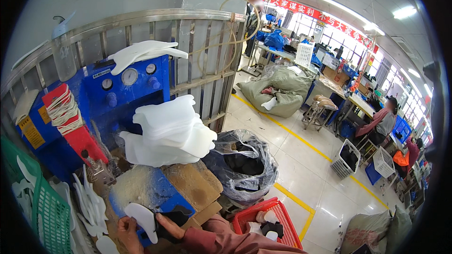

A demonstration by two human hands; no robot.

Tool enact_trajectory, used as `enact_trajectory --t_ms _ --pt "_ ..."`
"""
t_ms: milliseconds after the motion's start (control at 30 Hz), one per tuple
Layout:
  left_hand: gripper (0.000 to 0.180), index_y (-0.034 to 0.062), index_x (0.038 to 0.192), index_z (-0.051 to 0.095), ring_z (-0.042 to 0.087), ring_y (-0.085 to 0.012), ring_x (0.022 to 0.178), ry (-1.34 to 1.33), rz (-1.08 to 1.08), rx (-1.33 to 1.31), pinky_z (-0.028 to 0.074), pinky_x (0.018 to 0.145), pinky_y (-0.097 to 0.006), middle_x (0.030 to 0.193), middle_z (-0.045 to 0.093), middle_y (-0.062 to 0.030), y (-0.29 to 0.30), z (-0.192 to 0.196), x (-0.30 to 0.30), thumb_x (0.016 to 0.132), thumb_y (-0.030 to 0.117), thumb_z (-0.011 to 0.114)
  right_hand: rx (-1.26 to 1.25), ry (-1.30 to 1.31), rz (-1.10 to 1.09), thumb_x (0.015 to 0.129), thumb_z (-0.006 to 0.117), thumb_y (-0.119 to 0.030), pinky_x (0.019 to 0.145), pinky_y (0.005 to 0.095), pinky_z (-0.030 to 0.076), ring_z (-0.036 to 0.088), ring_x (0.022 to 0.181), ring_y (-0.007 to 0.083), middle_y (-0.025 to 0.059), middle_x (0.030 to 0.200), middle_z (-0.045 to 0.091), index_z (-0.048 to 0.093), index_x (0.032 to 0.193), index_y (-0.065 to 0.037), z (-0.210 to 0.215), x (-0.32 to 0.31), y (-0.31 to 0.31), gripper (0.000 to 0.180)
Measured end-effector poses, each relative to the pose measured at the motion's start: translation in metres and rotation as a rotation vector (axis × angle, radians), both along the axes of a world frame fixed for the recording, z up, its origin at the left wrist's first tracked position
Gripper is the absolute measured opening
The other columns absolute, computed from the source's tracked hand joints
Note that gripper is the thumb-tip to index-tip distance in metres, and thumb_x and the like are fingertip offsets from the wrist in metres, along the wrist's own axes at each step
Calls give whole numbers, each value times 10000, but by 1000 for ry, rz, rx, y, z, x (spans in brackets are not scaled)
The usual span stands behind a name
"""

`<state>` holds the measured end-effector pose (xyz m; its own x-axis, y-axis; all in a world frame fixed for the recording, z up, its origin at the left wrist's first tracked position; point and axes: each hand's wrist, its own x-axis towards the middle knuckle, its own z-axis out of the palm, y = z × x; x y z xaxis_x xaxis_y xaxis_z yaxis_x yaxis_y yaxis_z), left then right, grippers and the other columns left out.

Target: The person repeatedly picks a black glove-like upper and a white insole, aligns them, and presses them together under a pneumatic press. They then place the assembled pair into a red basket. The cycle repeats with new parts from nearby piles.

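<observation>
White shaped piece (145, 220) is located between the two hands, over the near end of the dusty blue bench (162, 188). Clock directions take the piece as centre, with 12 toward the top of the view. Long axis: 11 to 5 o'clock, broad end at 11, narrow end at 5. The left hand (127, 230) is at 8 o'clock, fingers curled, and appears to pinch the left edge; it is the nearer hand to the broad end. The right hand (170, 229) is at 4 o'clock, index finger extended just beside the right edge, nearer the narrow end; whether it grips anything cannot be told. A black piece (181, 215) lies toward 3 o'clock, just past the right hand. Governing relation, as judged: the slanting axis runs between the hands, so each flanks one long side.
</observation>
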<state>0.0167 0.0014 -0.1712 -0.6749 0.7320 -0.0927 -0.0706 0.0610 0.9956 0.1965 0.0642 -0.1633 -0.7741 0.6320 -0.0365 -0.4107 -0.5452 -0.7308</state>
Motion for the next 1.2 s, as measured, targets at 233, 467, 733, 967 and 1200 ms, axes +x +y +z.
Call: enact_trajectory --t_ms 233,467,733,967,1200 --pt "65 111 994 616 605 -114 751 -268 -7 133 521 675 -276 877 619 8 1 -7 6 985 108 680 74 -112 -132 1120 355 -515 1059 297 408 516 1166 133 16 1279 589 560 1378 -10 -20 0 12 602" --pt "125 131 1024 607 605 -123 773 -286 -45 241 515 669 -275 901 621 8 4 -17 6 969 143 719 -101 -105 -262 1124 344 -515 1186 312 318 461 1340 152 31 1465 526 487 1498 2 -50 -20 19 654" --pt "214 114 1140 618 616 -132 826 -72 -61 152 506 706 -282 988 650 -20 -4 -19 0 962 164 726 38 -79 -221 1137 340 -478 1158 295 330 465 1286 138 8 1400 543 520 1462 15 -26 -5 16 617" --pt "219 149 1059 592 537 -58 611 -294 -29 305 453 544 -205 847 599 51 8 -27 2 942 197 771 -287 104 -115 1125 361 -502 1114 291 380 512 1234 125 -13 1372 573 560 1427 -31 -16 -11 10 593" --pt "396 109 1303 565 645 -128 893 -287 -49 241 540 763 -275 1017 649 -20 -3 -3 15 962 207 742 -315 274 -11 1106 391 -535 1059 322 437 564 1173 144 9 1316 629 571 1416 -45 -15 -9 5 607"
